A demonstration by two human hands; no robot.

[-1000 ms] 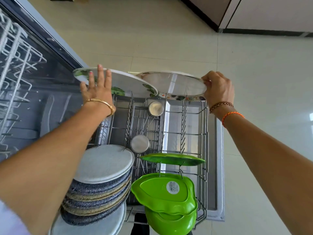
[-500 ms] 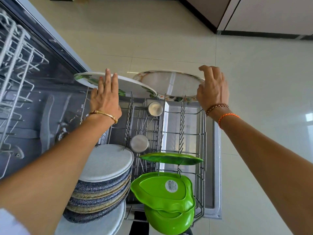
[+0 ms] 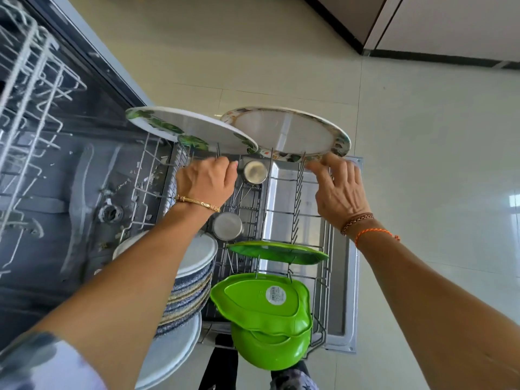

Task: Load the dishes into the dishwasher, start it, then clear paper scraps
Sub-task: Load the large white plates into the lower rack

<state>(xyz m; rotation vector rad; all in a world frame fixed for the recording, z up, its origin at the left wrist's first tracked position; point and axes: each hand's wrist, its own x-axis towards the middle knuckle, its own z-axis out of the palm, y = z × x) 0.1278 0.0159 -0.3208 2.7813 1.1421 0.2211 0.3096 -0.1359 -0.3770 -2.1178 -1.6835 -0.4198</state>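
In the pulled-out lower rack plates, green dishes and steel cups already stand; the left hand curls at the rack, holding I cannot tell what; the right hand, fingers spread, touches the floral plate; starting and scraps remain.

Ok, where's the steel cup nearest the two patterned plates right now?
In the head view the steel cup sits in the lower rack, center frame, just below the two patterned plates, between the left hand and right hand.
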